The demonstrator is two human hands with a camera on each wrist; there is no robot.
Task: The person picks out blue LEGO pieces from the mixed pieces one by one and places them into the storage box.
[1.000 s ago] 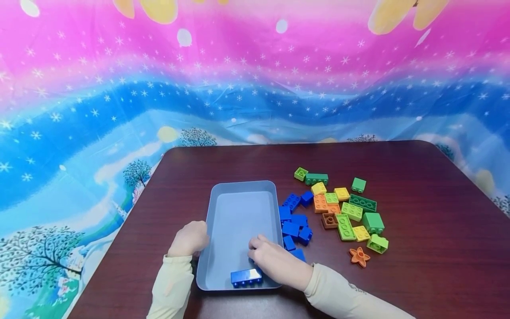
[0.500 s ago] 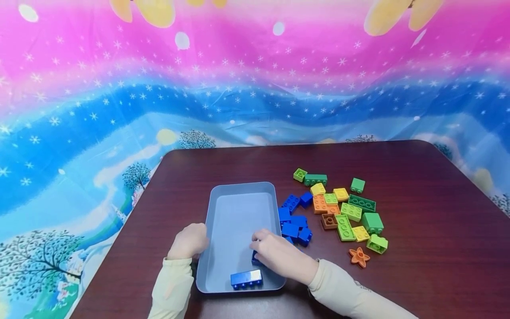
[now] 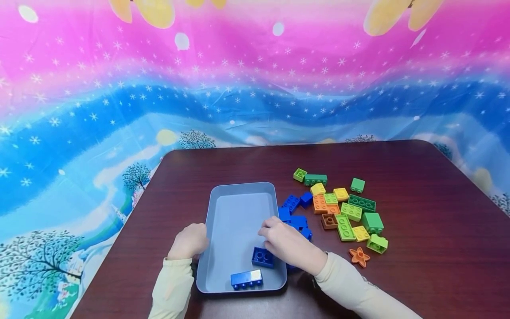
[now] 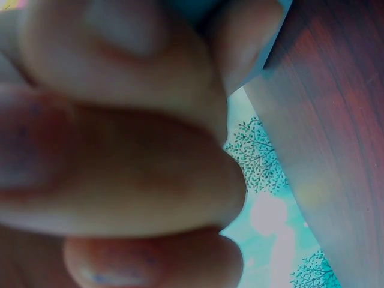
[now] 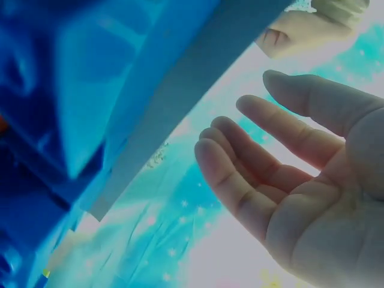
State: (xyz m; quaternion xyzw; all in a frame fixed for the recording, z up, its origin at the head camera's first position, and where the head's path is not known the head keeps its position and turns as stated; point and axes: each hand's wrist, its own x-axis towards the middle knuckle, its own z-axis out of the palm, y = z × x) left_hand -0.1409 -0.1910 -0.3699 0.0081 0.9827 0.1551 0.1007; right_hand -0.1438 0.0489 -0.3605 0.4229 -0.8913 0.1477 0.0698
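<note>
My left hand (image 3: 189, 241) grips the left rim of a grey-blue tray (image 3: 231, 221), its fingers curled at the edge in the left wrist view. Over the tray's right rim hovers my right hand (image 3: 288, 241); the right wrist view shows its fingers relaxed and apart, with nothing between them. A dark blue toy brick (image 3: 262, 257) lies hollow side up in the tray, just left of that hand. Nearer the front of the tray, a long blue brick (image 3: 246, 279) rests on its side, studs facing the front.
Blue bricks (image 3: 292, 203) crowd the tray's right side, some hidden behind my right hand. Further right on the dark table (image 3: 430, 230) are green bricks (image 3: 372, 223), yellow bricks (image 3: 361, 233), orange bricks (image 3: 319, 203) and an orange flower piece (image 3: 360, 257). A patterned cloth (image 3: 255, 88) hangs behind.
My right hand has let go of the dark blue brick, leaving it in the tray, and moved right and slightly away from me. My left hand has stayed at the rim.
</note>
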